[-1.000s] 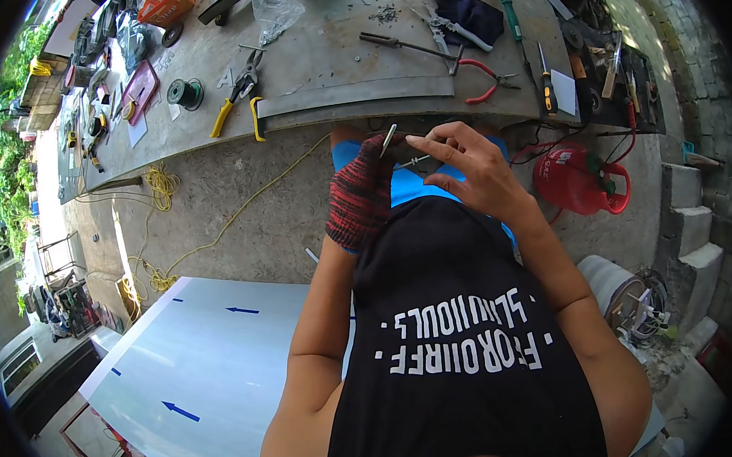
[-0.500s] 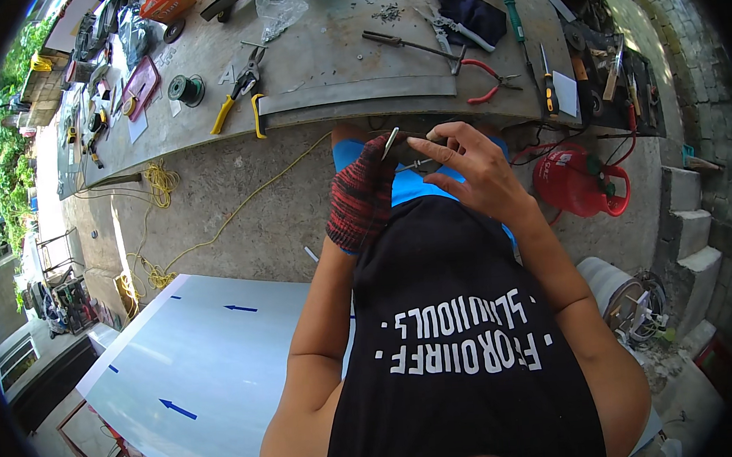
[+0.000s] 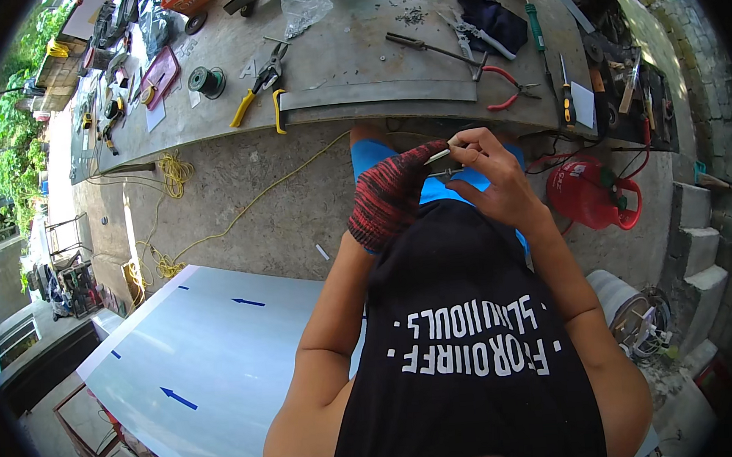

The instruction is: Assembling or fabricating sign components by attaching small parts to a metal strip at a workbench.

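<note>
My left hand [image 3: 391,193], in a red and black knit glove, is closed on a small pale metal strip [image 3: 437,156] that sticks out by its fingertips. My bare right hand [image 3: 502,176] meets it there, fingers curled at the strip's far end and thumb held lower, apart from the index finger. Whatever the right fingers grip is too small to make out. Just below the strip, a thin greyish metal piece [image 3: 445,173] shows between the hands; what holds it is hidden. Both hands are over my lap, in front of the workbench [image 3: 346,64].
On the bench lie a flat metal bar [image 3: 378,94], yellow-handled snips [image 3: 264,76], red-handled pliers [image 3: 509,89], a green wire spool [image 3: 206,82] and a screwdriver [image 3: 568,104]. A red gas cylinder [image 3: 584,192] stands right. Left are a yellow cord [image 3: 177,174] and a pale sheet [image 3: 221,340].
My gloved left hand has turned, and its strip now tilts toward my right hand. The right fingers have come onto the strip's end. The whole view has shifted slightly.
</note>
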{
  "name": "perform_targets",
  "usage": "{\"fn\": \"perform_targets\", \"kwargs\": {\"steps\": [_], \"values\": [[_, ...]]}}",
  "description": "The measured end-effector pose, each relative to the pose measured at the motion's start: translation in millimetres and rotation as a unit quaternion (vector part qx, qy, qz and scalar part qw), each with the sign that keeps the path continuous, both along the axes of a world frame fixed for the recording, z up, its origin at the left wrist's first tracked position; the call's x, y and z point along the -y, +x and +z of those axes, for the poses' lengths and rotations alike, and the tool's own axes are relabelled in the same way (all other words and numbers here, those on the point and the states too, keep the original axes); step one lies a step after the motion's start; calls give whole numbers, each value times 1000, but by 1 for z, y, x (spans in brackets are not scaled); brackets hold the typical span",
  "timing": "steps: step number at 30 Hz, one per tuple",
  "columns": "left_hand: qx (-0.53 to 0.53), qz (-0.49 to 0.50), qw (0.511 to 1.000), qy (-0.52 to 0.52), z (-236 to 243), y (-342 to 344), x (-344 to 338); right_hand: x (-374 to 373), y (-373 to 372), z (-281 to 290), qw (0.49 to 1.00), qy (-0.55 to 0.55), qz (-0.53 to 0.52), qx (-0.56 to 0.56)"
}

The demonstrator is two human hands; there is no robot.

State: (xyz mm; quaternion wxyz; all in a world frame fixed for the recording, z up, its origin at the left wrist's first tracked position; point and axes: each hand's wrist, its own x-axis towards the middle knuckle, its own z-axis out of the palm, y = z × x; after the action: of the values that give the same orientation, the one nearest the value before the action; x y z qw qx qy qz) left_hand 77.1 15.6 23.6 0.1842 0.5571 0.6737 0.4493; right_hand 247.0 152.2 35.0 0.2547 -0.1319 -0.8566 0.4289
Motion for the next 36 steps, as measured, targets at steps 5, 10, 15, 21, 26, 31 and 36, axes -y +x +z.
{"fn": "perform_targets", "kwargs": {"steps": [5,10,15,21,26,31,36], "values": [[29,9,999,39,-9,-2,4,0,-2,12,998,-63,-15,25],[29,26,999,12,-20,4,10,-3,-1,8,998,-60,20,23],[12,31,999,28,-26,2,10,-2,-4,1,997,-55,37,36],[-28,5,999,19,-32,-1,11,4,-8,7,991,-93,56,82],[33,-10,998,-43,-25,0,13,3,-9,9,992,-67,66,80],[20,2,999,-40,-20,1,11,4,-10,4,987,-113,62,97],[28,-15,996,-83,-16,0,10,7,-13,8,987,-116,53,94]]}}
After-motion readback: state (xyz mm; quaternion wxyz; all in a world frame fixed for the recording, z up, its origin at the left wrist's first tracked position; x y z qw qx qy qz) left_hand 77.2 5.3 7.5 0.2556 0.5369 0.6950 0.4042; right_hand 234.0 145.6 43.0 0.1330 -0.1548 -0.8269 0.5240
